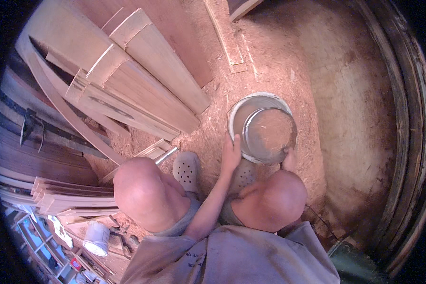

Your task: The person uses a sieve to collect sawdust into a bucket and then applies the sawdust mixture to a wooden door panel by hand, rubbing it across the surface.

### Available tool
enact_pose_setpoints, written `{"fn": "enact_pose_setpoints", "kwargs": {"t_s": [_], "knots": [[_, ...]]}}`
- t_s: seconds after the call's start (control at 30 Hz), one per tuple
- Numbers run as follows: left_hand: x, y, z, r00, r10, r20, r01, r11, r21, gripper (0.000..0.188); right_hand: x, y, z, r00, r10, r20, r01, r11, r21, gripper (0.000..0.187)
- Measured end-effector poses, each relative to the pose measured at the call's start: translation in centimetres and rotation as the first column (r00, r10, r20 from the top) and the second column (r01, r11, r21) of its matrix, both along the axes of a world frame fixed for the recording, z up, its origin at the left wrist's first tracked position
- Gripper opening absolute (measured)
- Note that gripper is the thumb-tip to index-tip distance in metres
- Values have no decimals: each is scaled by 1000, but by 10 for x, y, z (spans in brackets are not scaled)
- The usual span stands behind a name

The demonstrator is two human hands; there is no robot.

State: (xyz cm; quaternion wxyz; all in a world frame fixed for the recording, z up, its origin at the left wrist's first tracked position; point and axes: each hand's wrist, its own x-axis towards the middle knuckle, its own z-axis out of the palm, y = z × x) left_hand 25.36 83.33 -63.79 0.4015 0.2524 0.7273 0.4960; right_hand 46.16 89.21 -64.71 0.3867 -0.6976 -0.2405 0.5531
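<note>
Low in front of me, between and just beyond my knees, is a round, pale-rimmed bucket (pixel 236 115). Inside it shows a smaller circle with a shiny edge and a flecked tan middle (pixel 270 130); whether that is its bottom, a liquid or a sieve, I cannot tell. My left hand (pixel 230 154) grips the bucket's near left side, thumb up along the rim. At the near right side, my right hand (pixel 288 157) holds the rim, its fingers partly hidden. My right knee covers most of that forearm.
Long planed boards (pixel 151 90) lie stacked at the left, beside a curved strip (pixel 66 109). Wood shavings (pixel 213 130) cover the floor. A curved wooden wall (pixel 355 94) rises at the right. Behind my left knee lies a white paint bucket (pixel 97 238). A metal tool (pixel 166 155) rests near my left shoe.
</note>
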Motion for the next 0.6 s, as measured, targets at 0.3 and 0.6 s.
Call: {"fn": "enact_pose_setpoints", "kwargs": {"t_s": [0.3,0.6], "knots": [[-8,-6,-13,996,-77,39,77,997,11,46,11,3,-11,999,-45,25,43,998,51,21],[-2,0,-7,993,-72,89,77,995,-65,46,13,-4,-38,927,195,322,-240,965,107,35]]}}
